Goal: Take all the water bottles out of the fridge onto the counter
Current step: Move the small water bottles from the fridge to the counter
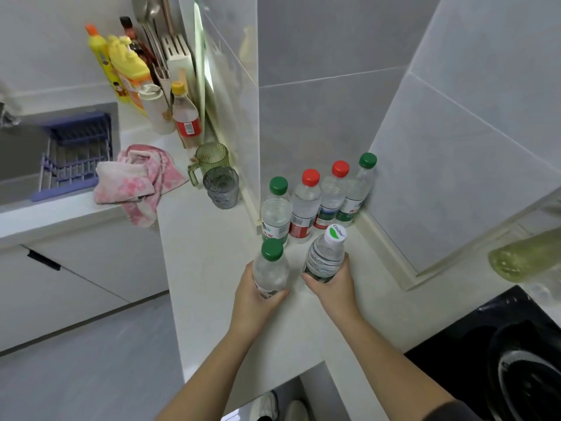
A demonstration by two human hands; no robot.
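1. My left hand [258,296] curls around the near green-cap bottle [270,270], made of clear ribbed plastic.
2. My right hand [332,284] curls around the white-cap bottle [325,258], just beside it.
3. Both are upright over the smooth white counter [212,253]; a row of 4 bottles [304,202] stands far, in the tiled corner.

Pink towel [136,180] crumpled at sink [18,165] edge, one corner hanging over front. Blue dish rack [76,153] inside sink, faucet [7,113] at far left. Green mug [211,161] and grey glass [221,186] touching, just beside tiled wall [334,56]. Behind them: bottle with yellow cap and red label [185,117], white bottle [156,107], two yellow detergent bottles [127,68], white knife block [177,56], hanging ladles [151,13]. Black stove [501,344] at lower right with dark pan [528,375] on it. Blurred yellowish bottle [525,256] at right edge. Cabinet handle [44,259] below sink
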